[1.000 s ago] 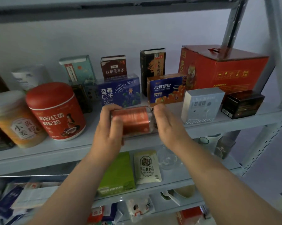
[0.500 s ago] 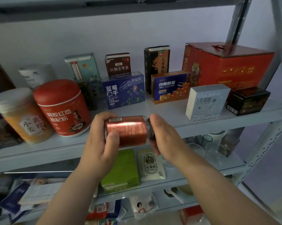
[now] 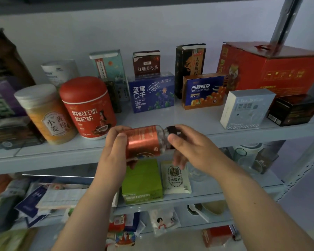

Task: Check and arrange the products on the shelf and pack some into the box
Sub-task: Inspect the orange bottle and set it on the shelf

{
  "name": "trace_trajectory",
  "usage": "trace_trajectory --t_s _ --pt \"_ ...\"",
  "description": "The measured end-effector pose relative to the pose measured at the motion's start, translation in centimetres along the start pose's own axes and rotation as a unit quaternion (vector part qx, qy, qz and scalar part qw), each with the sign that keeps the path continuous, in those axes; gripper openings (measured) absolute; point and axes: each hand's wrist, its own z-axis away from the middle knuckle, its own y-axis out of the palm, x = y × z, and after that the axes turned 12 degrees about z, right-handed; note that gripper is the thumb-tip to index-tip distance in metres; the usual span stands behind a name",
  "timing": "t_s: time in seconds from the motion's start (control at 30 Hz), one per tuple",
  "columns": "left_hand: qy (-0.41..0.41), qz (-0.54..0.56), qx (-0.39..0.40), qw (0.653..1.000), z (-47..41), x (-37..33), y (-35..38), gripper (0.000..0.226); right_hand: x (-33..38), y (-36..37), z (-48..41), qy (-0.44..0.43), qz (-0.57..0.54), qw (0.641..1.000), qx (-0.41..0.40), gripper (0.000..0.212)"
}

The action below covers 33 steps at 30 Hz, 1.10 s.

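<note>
Left hand (image 3: 114, 153) curls round base end of red-labelled bottle (image 3: 145, 140); right hand (image 3: 194, 151) grips neck beside dark cap (image 3: 172, 130). Bottle lies sideways in air, cap to right, just in front of shelf board (image 3: 62, 156). Below: green box (image 3: 141, 180), white pouch (image 3: 176, 176). On board behind: red canister (image 3: 87, 107), blue blueberry box (image 3: 151, 93). Far right: large red carton (image 3: 272, 69).

Bare forearms (image 3: 91, 205) run to a bare left hand (image 3: 114, 153) and right hand (image 3: 196, 151).
</note>
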Motion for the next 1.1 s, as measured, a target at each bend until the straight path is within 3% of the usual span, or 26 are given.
trace_trajectory --t_s 0.07,0.13,0.23,0.33,0.43,0.7,0.87,1.0,1.1 --pt "-0.01 0.005 -0.004 1.0 0.1 0.1 -0.3 0.025 -0.1 0.2 0.1 -0.015 0.011 1.0 -0.018 0.033" --pt "-0.012 0.024 -0.011 1.0 0.1 0.5 -0.7 0.026 -0.2 0.3 0.3 -0.043 0.009 0.999 -0.014 0.053" --pt "-0.04 0.103 -0.034 0.993 0.2 1.1 -0.6 0.026 -0.2 0.6 0.4 -0.067 -0.056 0.995 -0.041 0.045" --pt "-0.139 0.291 -0.022 0.946 0.3 1.2 -0.5 0.03 0.0 1.0 0.5 -0.074 -0.207 0.972 -0.082 0.05" --pt "-0.185 0.393 -0.002 0.901 0.5 1.3 -0.5 0.044 0.2 1.1 0.9 -0.086 -0.3 0.948 -0.065 0.054" --pt "-0.232 0.492 0.067 0.837 1.7 0.6 0.7 0.033 0.9 1.8 2.1 -0.115 -0.216 0.968 -0.054 0.048" --pt "-0.208 0.444 0.028 0.871 1.7 1.9 0.1 0.04 1.6 1.8 3.4 -0.155 -0.097 0.982 -0.042 0.051" --pt "-0.187 0.426 0.01 0.885 1.9 2.2 -0.4 0.041 1.9 1.7 3.8 -0.149 -0.095 0.984 -0.036 0.057" --pt "-0.137 0.378 -0.018 0.916 2.2 1.9 -0.7 0.038 2.0 1.6 4.0 -0.144 -0.047 0.986 -0.064 0.053"
